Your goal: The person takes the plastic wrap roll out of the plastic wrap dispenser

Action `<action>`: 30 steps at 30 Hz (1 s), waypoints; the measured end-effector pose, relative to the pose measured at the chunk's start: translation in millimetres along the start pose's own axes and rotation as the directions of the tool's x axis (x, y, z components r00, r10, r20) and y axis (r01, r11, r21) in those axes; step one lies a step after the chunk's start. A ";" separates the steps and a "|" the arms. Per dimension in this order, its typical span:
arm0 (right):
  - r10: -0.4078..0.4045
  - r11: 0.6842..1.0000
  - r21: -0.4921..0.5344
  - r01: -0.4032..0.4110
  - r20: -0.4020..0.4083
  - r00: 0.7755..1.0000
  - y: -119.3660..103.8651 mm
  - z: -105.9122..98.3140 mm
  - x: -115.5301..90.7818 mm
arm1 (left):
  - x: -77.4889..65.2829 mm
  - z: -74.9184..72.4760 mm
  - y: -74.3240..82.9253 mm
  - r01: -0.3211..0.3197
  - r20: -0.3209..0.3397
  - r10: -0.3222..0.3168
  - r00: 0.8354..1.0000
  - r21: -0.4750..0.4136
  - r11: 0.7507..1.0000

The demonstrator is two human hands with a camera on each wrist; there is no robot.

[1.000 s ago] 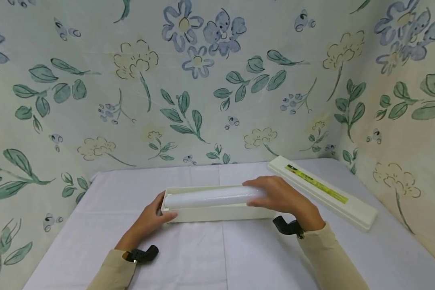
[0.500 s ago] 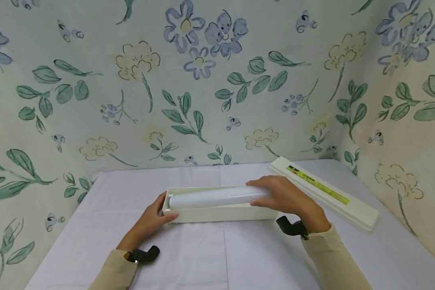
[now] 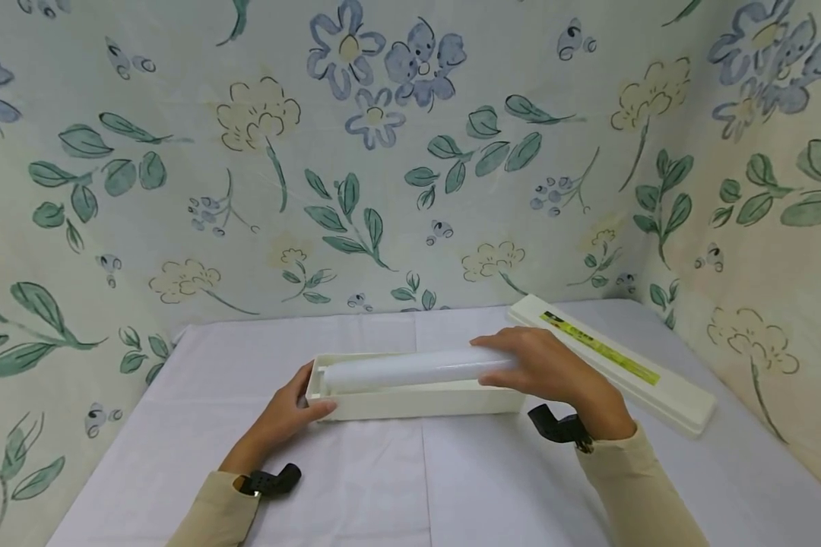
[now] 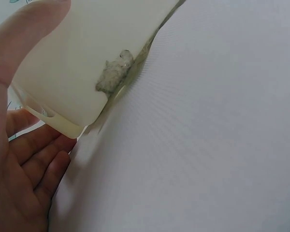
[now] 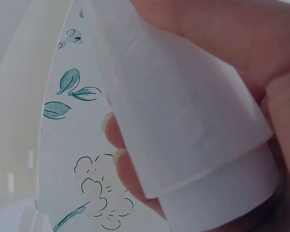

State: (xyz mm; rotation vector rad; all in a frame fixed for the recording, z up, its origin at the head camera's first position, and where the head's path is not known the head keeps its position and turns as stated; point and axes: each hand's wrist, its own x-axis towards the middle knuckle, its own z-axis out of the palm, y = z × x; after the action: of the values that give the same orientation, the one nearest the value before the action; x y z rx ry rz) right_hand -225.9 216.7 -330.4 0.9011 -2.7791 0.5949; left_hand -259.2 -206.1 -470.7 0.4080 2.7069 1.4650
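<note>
A long cream plastic box [image 3: 424, 404] without its lid lies crosswise on the white cloth. My left hand [image 3: 280, 422] grips its left end, thumb on the front wall and fingers round the end. In the left wrist view, a greyish torn patch [image 4: 117, 72] shows on the box's lower edge. A white, glossy roll of plastic wrap [image 3: 404, 370] slants in the box, its right end raised above the rim. My right hand [image 3: 554, 372] holds that end, thumb in front and fingers behind. The right wrist view shows the core [image 5: 222, 193] sticking out past the wrap.
The box's long lid [image 3: 609, 365], with a yellow-green label, lies at an angle on the cloth [image 3: 369, 486] to the right, behind my right hand. Floral fabric [image 3: 383, 213] hangs behind the table and along both sides.
The roll has slid to the right, leaving a gap at the box's left end, and its right end has risen slightly with my right hand. My left hand stays on the box.
</note>
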 end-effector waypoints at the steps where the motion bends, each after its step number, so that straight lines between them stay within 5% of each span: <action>1: -0.001 1.000 -0.002 0.001 0.000 1.000 0.2 -0.7 -0.4 | 0.1 0.2 -0.4 0.001 -0.001 -0.001 1.000 0.000 1.000; 30: -0.054 0.997 -0.062 0.049 -0.076 0.996 4.4 -20.6 -14.5 | 0.3 0.7 -0.8 -0.006 -0.004 0.006 1.000 -0.011 1.000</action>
State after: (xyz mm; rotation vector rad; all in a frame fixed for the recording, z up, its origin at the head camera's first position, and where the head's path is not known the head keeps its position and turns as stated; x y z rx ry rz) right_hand -216.3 236.2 -317.0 0.9141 -2.6806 0.5241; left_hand -259.5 -205.8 -471.6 0.4131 2.7021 1.4827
